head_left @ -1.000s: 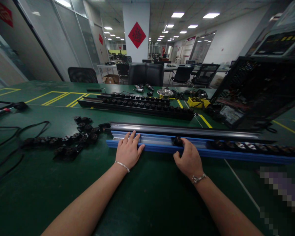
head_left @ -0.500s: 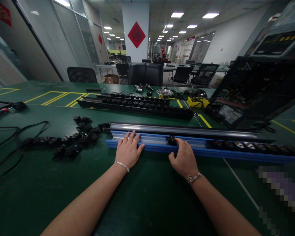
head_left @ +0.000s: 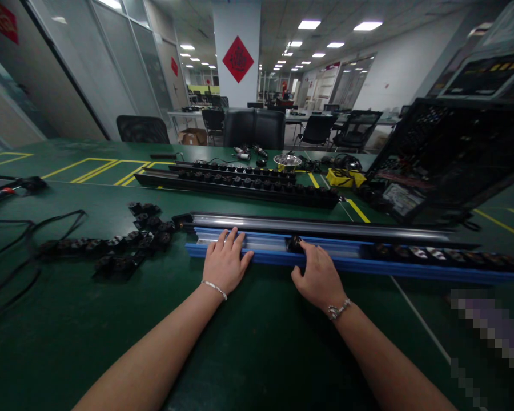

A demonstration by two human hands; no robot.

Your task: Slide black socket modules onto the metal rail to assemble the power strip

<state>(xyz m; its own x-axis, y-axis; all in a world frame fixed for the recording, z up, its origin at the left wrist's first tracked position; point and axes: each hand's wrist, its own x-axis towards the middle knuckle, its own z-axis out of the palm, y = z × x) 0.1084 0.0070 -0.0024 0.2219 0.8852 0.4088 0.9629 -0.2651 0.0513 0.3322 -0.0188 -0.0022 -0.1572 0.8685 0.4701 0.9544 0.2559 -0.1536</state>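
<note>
A long blue channel rail (head_left: 342,264) lies crosswise on the green table in front of me. My left hand (head_left: 226,261) rests flat over the rail's left end, fingers spread and holding nothing. Inside the channel sits a small black block (head_left: 294,244), whose exact kind I cannot make out. The index finger of my right hand (head_left: 321,273) touches the block's right side, while the thumb stays apart from it, below the rail's near edge. Farther right in the same channel stands a row of similar black pieces (head_left: 445,257), some with shiny tops.
Behind the blue rail lies a black rail with a silvery strip (head_left: 325,227). Loose black pieces (head_left: 124,244) and a cable (head_left: 34,228) are at left. Two filled black rails (head_left: 240,188), a metal bowl (head_left: 286,162), a yellow holder (head_left: 345,178) and an opened computer case (head_left: 437,154) stand farther back.
The black block has slid slightly left along the blue channel, my right index finger moving with it. My left hand has stayed practically in place.
</note>
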